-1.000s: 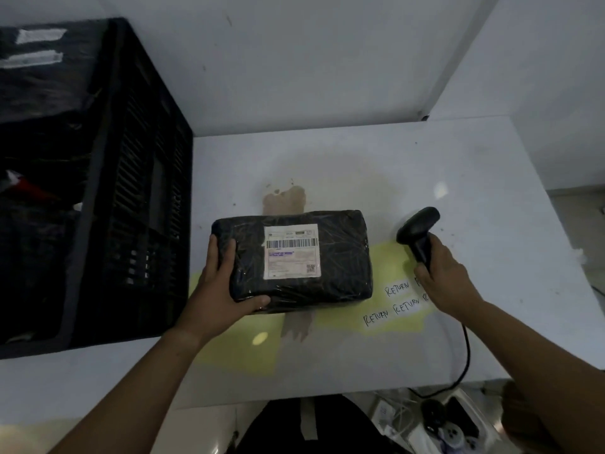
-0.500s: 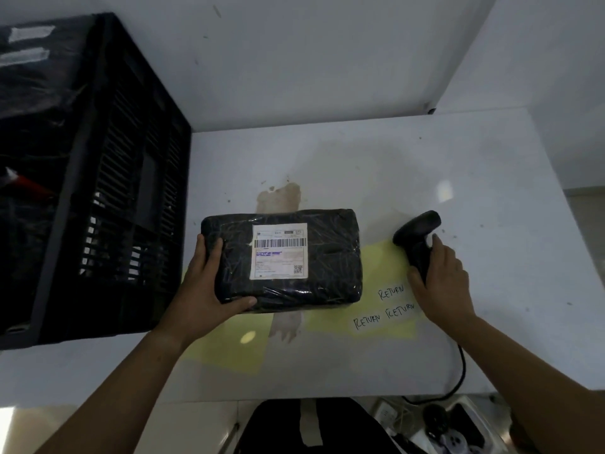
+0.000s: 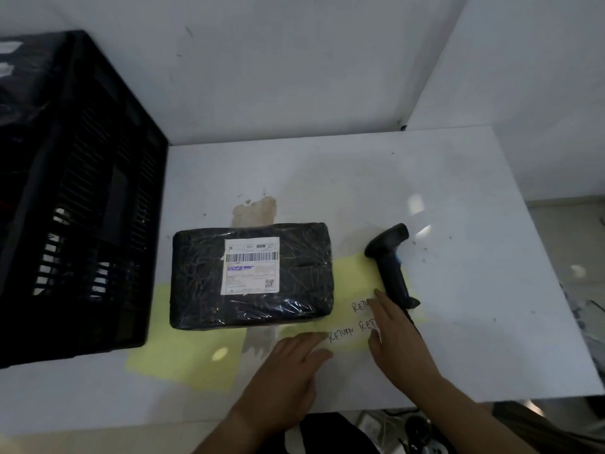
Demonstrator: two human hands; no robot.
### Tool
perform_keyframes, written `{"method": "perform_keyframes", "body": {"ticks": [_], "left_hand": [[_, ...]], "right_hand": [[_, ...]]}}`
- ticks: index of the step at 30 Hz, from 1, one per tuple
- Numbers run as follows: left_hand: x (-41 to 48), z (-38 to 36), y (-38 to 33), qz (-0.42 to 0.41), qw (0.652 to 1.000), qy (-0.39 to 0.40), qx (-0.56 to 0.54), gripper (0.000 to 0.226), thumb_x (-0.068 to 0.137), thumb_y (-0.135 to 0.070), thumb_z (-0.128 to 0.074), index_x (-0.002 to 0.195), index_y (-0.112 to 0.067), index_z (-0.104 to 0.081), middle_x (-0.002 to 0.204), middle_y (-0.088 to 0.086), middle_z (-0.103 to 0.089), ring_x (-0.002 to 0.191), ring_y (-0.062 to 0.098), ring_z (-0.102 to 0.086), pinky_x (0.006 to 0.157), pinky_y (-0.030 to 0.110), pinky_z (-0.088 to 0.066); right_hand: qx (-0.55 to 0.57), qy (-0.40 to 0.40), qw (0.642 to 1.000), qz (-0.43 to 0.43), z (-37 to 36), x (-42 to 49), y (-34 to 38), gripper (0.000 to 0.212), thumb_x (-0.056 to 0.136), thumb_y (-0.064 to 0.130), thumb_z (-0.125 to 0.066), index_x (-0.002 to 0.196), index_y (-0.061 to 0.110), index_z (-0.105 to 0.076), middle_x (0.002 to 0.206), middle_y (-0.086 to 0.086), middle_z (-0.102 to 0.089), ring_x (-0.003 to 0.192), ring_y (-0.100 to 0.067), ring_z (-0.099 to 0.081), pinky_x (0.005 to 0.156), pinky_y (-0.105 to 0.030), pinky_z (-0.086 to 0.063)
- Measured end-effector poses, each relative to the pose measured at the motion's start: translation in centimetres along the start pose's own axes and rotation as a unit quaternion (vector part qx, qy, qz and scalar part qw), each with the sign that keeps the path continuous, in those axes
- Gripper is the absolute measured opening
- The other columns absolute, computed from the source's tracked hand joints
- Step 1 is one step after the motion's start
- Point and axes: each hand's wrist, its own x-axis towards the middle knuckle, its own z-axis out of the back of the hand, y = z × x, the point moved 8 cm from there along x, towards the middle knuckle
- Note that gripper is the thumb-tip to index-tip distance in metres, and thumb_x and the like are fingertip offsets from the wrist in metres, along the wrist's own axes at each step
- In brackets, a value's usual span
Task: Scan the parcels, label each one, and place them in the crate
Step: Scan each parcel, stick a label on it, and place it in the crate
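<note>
A black plastic-wrapped parcel (image 3: 252, 275) lies flat on the white surface (image 3: 458, 198), with no hand on it. A white shipping label (image 3: 251, 265) with a barcode and a small QR code faces up on its top. The parcel sits partly over a pale yellow sheet (image 3: 190, 348) and a brownish stain (image 3: 255, 209) that shows just behind it. To the left stands a black slatted crate (image 3: 85, 198), close beside the parcel but not touching it.

Right of the parcel, a black handheld scanner (image 3: 391, 262) lies on the surface, its head pointing away from the person and its handle toward the near edge. In front of it are handwritten white slips (image 3: 347, 332) reading "RETURN".

The right hand (image 3: 397, 332) rests over these slips, its fingers spread flat and gripping nothing, with their tips just beside the scanner's handle. The left hand (image 3: 291, 368) reaches toward the same slips from the near side, fingers loosely extended and apart, empty, the tips at the edge of the lowest slip. Both forearms enter from the bottom of the view.
</note>
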Motion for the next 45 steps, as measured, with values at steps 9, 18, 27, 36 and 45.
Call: {"method": "perform_keyframes", "body": {"ticks": [9, 18, 27, 36, 45], "left_hand": [[1.1, -5.0, 2.2, 0.074, 0.972, 0.151, 0.164, 0.077, 0.075, -0.046, -0.051, 0.147, -0.02, -0.053, 0.161, 0.006, -0.036, 0.147, 0.023, -0.036, 0.122, 0.036, -0.026], [-0.3, -4.4, 3.7, 0.1, 0.961, 0.189, 0.176, 0.076, 0.075, -0.053, -0.048, 0.144, -0.022, -0.052, 0.159, 0.006, -0.042, 0.145, 0.025, -0.032, 0.111, 0.047, -0.031], [-0.3, -4.5, 3.7, 0.113, 0.954, 0.21, 0.18, 0.08, 0.069, -0.057, -0.043, 0.138, -0.022, -0.061, 0.156, 0.006, -0.047, 0.136, 0.029, -0.054, 0.1, 0.044, -0.047], [-0.5, -4.4, 4.0, 0.115, 0.956, 0.218, 0.16, 0.078, 0.081, -0.052, -0.045, 0.153, -0.022, -0.042, 0.167, 0.01, -0.025, 0.15, 0.032, -0.033, 0.112, 0.045, -0.026], [-0.1, -3.9, 3.4, 0.112, 0.959, 0.229, 0.122, 0.079, 0.103, -0.045, -0.041, 0.162, -0.026, 0.006, 0.163, -0.001, 0.033, 0.15, 0.023, 0.031, 0.121, 0.038, 0.014]], "right_hand": [[-0.092, 0.047, 0.994, 0.024, -1.6, 0.1, -0.7, 0.069, 0.059, -0.003, -0.079, 0.126, 0.002, -0.064, 0.14, -0.019, -0.055, 0.106, -0.031, -0.067, 0.086, -0.037, -0.056], [-0.049, 0.034, 0.998, 0.025, -0.8, 1.9, -0.3, 0.036, 0.079, 0.001, -0.072, 0.113, 0.008, -0.066, 0.112, -0.008, -0.059, 0.092, -0.026, -0.061, 0.073, -0.035, -0.057], [0.111, 0.017, 0.99, -0.09, -1.3, 0.7, -1.9, 0.032, 0.097, 0.014, -0.057, 0.129, 0.012, -0.056, 0.116, -0.004, -0.053, 0.096, -0.02, -0.058, 0.08, -0.029, -0.048], [0.138, -0.057, 0.985, -0.088, -0.8, 0.5, -1.9, 0.028, 0.098, 0.014, -0.058, 0.124, 0.008, -0.065, 0.109, -0.003, -0.061, 0.091, -0.016, -0.06, 0.079, -0.024, -0.046], [0.145, -0.106, 0.978, -0.108, -1.2, 0.5, -1.7, 0.022, 0.097, 0.011, -0.059, 0.117, 0.007, -0.068, 0.102, -0.004, -0.063, 0.087, -0.018, -0.06, 0.077, -0.032, -0.052]]}}
